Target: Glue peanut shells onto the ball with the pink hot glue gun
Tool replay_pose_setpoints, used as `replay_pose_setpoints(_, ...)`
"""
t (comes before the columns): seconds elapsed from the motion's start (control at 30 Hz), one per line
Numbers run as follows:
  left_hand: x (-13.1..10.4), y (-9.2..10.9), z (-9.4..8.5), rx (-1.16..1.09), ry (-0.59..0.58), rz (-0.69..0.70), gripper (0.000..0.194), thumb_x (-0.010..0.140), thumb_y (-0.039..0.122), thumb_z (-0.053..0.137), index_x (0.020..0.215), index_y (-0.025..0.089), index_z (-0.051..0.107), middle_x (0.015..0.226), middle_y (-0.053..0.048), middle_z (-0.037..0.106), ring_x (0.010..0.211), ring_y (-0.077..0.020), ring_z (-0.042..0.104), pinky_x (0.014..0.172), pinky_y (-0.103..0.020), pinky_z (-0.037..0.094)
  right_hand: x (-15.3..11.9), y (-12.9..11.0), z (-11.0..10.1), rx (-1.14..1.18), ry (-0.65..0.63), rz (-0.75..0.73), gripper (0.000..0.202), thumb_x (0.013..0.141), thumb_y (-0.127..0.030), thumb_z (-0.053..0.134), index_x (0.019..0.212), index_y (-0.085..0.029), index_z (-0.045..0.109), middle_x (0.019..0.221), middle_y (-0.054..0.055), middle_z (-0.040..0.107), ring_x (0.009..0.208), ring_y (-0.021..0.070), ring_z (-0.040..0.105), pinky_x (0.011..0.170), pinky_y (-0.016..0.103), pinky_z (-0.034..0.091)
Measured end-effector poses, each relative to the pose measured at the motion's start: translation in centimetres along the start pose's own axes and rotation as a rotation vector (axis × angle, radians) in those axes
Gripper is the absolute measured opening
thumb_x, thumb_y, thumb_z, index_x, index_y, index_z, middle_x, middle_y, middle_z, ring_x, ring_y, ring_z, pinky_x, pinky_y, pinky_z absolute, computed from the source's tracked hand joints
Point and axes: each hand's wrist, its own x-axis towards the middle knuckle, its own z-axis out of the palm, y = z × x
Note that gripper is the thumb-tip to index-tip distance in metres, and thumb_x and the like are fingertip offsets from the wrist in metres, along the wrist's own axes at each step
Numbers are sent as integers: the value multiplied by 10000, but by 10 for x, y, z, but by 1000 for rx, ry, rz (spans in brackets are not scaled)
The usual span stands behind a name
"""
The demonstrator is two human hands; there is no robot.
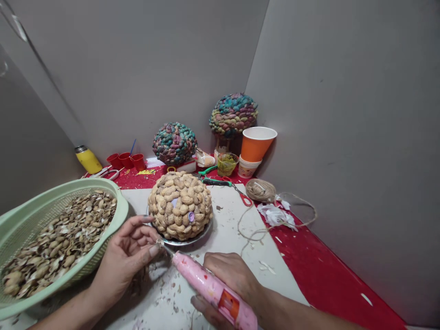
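A ball covered with peanut shells sits on a metal plate in the middle of the table. My right hand grips a pink glue gun, and its nozzle points up-left toward my left hand. My left hand pinches a small piece at the nozzle tip, just in front of the ball; the piece is too small to identify. A pale green basket full of peanut shells stands at my left, touching my left forearm.
Two painted shell balls stand at the back by the wall, with stacked orange cups, a glass jar, red cups, a yellow bottle, pliers, scissors and a twine ball.
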Motion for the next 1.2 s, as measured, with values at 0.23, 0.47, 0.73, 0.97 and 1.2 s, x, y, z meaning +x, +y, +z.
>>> replay_pose_setpoints(0.23,1,-2,0,-25,-8,-23,409,760,143,804,1113,246,625,802,20,666,708,-81,625,665,-152,511,-3,2,2,22,1,30,427,989,-362,336,593,-217,403,497,-32,413,417,109,350,412,277,249)
replay_pose_setpoints(0.47,-1,-2,-3,-58,-25,-24,395,770,150,795,1111,251,623,805,23,671,704,-79,622,667,-156,513,-3,1,3,63,14,27,374,962,-324,390,603,-218,398,512,-36,408,423,111,347,415,282,244)
replay_pose_setpoints(0.73,0,-2,-1,-67,-37,-23,403,763,148,800,1112,246,625,794,21,676,701,-81,630,666,-156,514,-7,3,5,23,0,12,359,968,-326,386,627,-217,424,529,-38,406,440,112,346,427,282,242)
replay_pose_setpoints(0.97,-1,-4,-2,-53,-39,-31,416,772,128,789,1129,255,617,800,22,674,705,-79,629,672,-154,509,-5,2,4,34,6,11,368,975,-323,375,627,-213,424,530,-36,412,442,111,349,429,283,242)
replay_pose_setpoints(1.2,-1,-2,1,-53,-56,-43,403,763,156,802,1111,253,625,782,18,678,690,-82,617,657,-158,503,-2,3,3,4,23,2,413,985,-328,361,593,-211,419,521,-29,423,435,111,361,425,283,249)
